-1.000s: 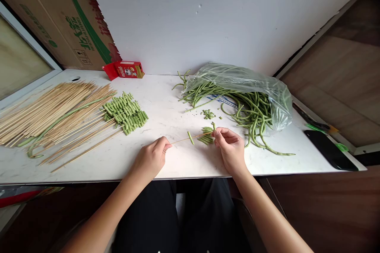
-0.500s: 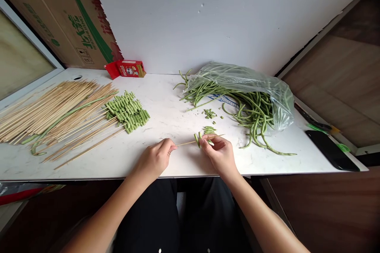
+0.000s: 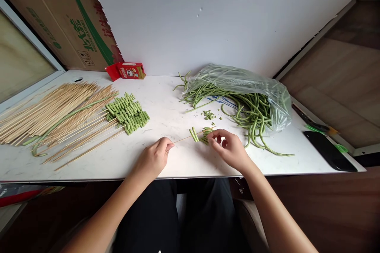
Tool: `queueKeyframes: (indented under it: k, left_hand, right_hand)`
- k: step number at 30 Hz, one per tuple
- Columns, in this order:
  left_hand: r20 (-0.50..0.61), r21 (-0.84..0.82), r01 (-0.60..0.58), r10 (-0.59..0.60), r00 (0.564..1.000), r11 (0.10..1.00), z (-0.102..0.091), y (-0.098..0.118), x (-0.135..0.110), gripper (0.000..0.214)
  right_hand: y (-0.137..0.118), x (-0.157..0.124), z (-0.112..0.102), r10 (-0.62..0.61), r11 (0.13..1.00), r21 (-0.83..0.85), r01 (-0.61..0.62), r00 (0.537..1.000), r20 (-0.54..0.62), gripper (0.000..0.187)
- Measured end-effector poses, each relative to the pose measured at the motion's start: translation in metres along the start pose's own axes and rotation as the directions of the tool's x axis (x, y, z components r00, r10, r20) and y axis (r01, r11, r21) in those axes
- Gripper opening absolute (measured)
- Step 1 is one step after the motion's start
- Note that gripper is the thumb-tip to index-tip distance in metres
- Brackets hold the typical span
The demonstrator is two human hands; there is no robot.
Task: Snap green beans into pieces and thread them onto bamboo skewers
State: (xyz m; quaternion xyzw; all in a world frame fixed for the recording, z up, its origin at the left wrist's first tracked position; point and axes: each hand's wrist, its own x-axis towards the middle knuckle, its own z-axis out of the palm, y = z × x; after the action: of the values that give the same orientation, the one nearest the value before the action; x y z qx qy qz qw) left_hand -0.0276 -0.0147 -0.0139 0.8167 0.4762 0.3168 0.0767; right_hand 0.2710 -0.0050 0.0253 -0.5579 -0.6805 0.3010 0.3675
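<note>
Skewer [image 3: 181, 139] with two bean pieces [image 3: 195, 134] is pinched at its end by the left hand [image 3: 154, 157], above the white surface [image 3: 184, 164]. The right hand [image 3: 229, 150], apart from the left, bends its fingers beside the small bean pile [image 3: 204, 138]; whether it grips something, I cannot tell.

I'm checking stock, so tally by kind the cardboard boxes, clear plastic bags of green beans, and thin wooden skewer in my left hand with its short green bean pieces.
Brown cardboard box and red cardboard box: 2
Clear plastic bag: 1
Skewer in your left hand: 1
Short green bean pieces on it: 2
Total: 6
</note>
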Motion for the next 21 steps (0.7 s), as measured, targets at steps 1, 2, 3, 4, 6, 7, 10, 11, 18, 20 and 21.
queueKeyframes:
  k: [1,2,3,4,6,7,10,11,18,20,21]
  left_hand:
    - [-0.004,-0.001,0.010,-0.010,1.000,1.000,0.000,0.000,0.000,0.020]
    - [-0.008,-0.002,0.019,-0.019,1.000,1.000,0.001,0.000,0.000,0.020]
    - [-0.009,-0.001,0.028,-0.028,1.000,1.000,0.001,-0.001,-0.001,0.020]
    - [-0.010,0.000,0.035,-0.035,0.999,0.999,0.002,-0.001,-0.001,0.019]
    - [-0.010,0.001,0.040,-0.040,0.999,0.999,0.003,-0.001,-0.002,0.019]
    - [-0.010,-0.002,0.039,-0.039,0.999,0.999,0.003,-0.002,-0.002,0.019]
    - [-0.016,-0.007,0.031,-0.031,0.999,0.999,0.003,-0.002,-0.002,0.019]
    - [-0.015,-0.007,0.031,-0.031,0.999,1.000,0.003,-0.002,-0.002,0.019]
    - [-0.017,-0.011,0.023,-0.023,1.000,1.000,0.001,-0.001,0.000,0.019]
    - [-0.022,-0.014,0.018,-0.019,1.000,1.000,0.001,-0.001,0.001,0.019]
    - [-0.024,-0.016,0.016,-0.016,1.000,1.000,0.001,-0.001,0.001,0.019]
  right_hand:
    - [0.001,-0.001,-0.002,-0.043,0.994,-0.096,0.045,0.999,0.024,0.015]
    - [0.002,-0.001,-0.002,-0.084,0.981,-0.171,0.091,0.995,0.051,0.012]
    - [0.001,-0.002,-0.002,-0.117,0.966,-0.222,0.132,0.990,0.077,0.010]
    - [0.001,-0.002,-0.002,-0.141,0.953,-0.257,0.162,0.985,0.097,0.011]
    - [-0.001,-0.003,-0.001,-0.167,0.932,-0.305,0.194,0.979,0.115,0.012]
    - [-0.002,-0.003,0.000,-0.174,0.923,-0.327,0.202,0.978,0.112,0.012]
    - [-0.004,-0.002,0.004,-0.185,0.904,-0.380,0.197,0.980,0.068,0.008]
    - [-0.004,-0.002,0.006,-0.191,0.897,-0.397,0.197,0.980,0.055,0.007]
    - [0.001,-0.005,0.012,-0.262,0.781,-0.581,0.230,0.965,0.031,0.013]
    - [-0.001,-0.006,0.012,-0.280,0.747,-0.617,0.246,0.959,0.044,0.015]
    - [-0.002,-0.007,0.012,-0.294,0.734,-0.625,0.267,0.954,0.063,0.016]
